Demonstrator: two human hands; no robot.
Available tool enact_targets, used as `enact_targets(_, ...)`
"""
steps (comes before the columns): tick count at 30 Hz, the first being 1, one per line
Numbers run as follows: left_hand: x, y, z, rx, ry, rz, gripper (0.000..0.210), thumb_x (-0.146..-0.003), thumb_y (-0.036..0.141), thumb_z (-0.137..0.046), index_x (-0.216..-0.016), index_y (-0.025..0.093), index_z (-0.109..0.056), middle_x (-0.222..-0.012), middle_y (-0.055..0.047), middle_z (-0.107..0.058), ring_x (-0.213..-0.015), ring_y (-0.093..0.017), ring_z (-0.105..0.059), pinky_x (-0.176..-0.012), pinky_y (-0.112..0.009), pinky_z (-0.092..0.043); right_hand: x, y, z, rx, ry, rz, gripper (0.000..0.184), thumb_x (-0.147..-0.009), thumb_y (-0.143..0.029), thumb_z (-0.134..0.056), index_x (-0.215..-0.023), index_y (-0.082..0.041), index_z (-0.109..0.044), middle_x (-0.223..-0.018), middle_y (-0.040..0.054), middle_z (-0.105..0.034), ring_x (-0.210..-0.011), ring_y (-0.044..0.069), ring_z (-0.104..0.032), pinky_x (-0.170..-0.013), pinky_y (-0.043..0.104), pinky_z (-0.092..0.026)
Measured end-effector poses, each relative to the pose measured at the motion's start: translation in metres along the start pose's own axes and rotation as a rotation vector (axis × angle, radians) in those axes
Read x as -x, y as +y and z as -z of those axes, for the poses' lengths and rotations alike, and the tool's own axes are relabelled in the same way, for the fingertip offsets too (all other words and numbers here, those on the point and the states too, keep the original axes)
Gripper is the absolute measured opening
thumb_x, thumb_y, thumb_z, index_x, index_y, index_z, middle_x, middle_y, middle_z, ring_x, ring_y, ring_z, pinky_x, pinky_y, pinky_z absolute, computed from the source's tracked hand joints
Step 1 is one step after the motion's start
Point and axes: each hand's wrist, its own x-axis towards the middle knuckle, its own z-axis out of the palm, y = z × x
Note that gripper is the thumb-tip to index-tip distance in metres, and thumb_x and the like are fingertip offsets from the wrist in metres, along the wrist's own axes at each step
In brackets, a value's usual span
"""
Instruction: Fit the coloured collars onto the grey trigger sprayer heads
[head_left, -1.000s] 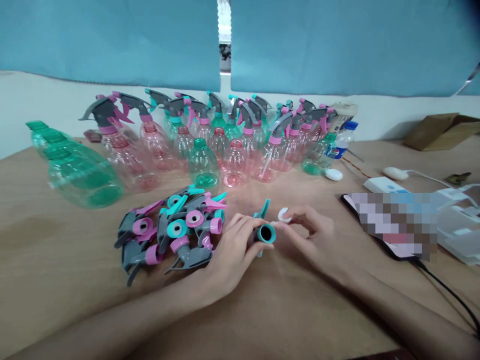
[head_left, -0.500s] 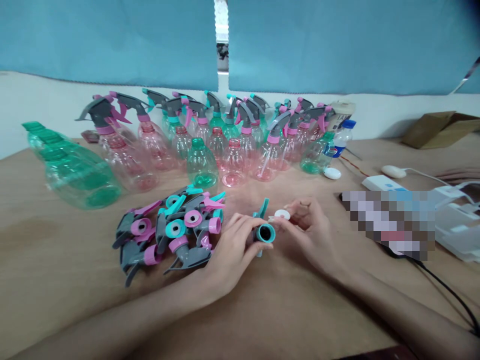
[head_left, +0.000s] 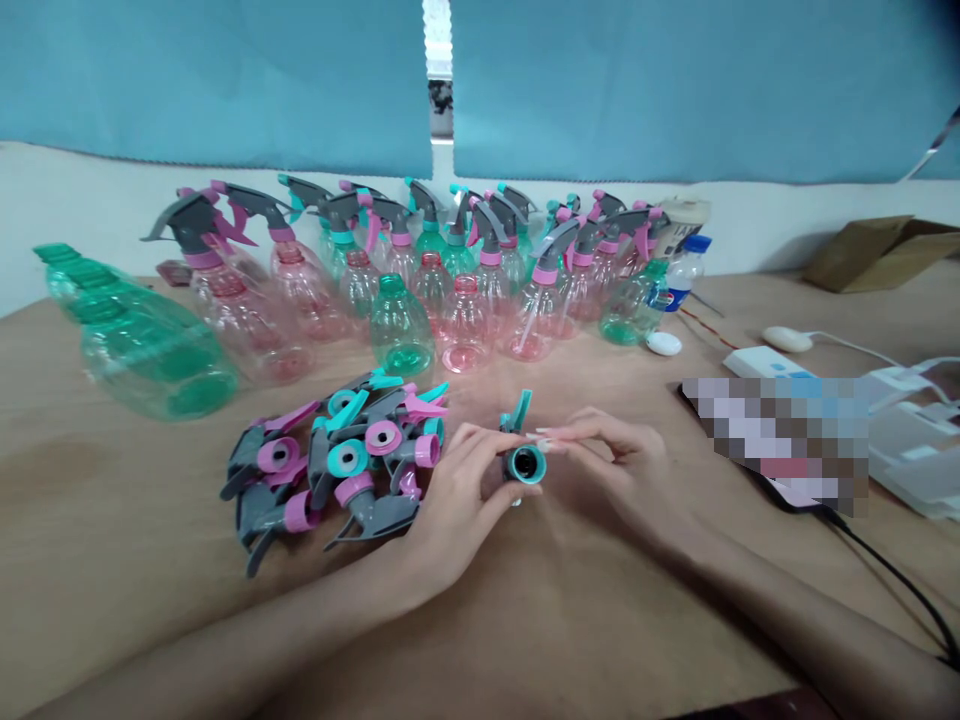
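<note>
My left hand (head_left: 465, 500) is closed around a grey and teal spray trigger head (head_left: 528, 464), whose open teal collar faces me. Pinched between the thumb and fingers of my right hand (head_left: 619, 460) is a small white plastic disc (head_left: 546, 440), seen nearly edge-on just above the collar. Whether the disc touches the collar I cannot tell. Left of my hands lies a pile of spray trigger heads (head_left: 382, 438) in grey with pink or teal parts; some collars show a white disc inside.
Behind stand rows of pink and green bottles (head_left: 465, 325), many fitted with trigger heads. Green bottles (head_left: 161, 360) lean at the left. On the right are a blurred-out phone (head_left: 765, 440) with a black cable, a white lid (head_left: 664, 344), a blue-capped bottle (head_left: 686, 275) and a cardboard box (head_left: 862, 255).
My right hand has moved left toward the collar, and the white disc has turned from facing me to nearly edge-on. The left hand keeps its grip on the spray trigger head.
</note>
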Motion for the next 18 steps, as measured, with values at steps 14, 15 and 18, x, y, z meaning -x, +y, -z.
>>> enact_targets(14, -0.0013, 0.0029, 0.0004, -0.004, 0.012, -0.003, 0.023, -0.079, 0.026, -0.068, -0.101, 0.021, -0.061, -0.099, -0.003, -0.061, -0.097, -0.022, -0.052, -0.084, -0.038, -0.044, 0.0005, -0.005, -0.0051, 0.258, -0.106, 0.173, 0.015, -0.087, -0.026, -0.057, -0.096, -0.025, -0.068, -0.098, 0.006, -0.058, -0.095, 0.019, -0.059, -0.083, 0.038, -0.051)
enact_targets(15, -0.0011, 0.003, 0.0004, -0.007, 0.011, -0.003, 0.023, -0.079, 0.025, -0.068, -0.101, 0.022, -0.061, -0.099, -0.003, -0.06, -0.097, -0.022, -0.052, -0.085, -0.038, -0.044, 0.0007, -0.0057, -0.0053, 0.269, -0.098, 0.193, 0.016, -0.087, -0.025, -0.057, -0.1, -0.025, -0.066, -0.098, 0.0061, -0.059, -0.094, 0.019, -0.059, -0.082, 0.038, -0.052)
enact_targets(18, -0.0005, 0.0028, 0.0001, -0.013, 0.01, 0.002, 0.024, -0.079, 0.025, -0.068, -0.102, 0.022, -0.061, -0.099, -0.003, -0.06, -0.098, -0.022, -0.052, -0.085, -0.039, -0.044, -0.0002, -0.0071, -0.0028, 0.28, -0.036, 0.226, 0.02, -0.086, -0.024, -0.058, -0.106, -0.024, -0.059, -0.096, 0.0053, -0.062, -0.09, 0.019, -0.061, -0.078, 0.037, -0.052)
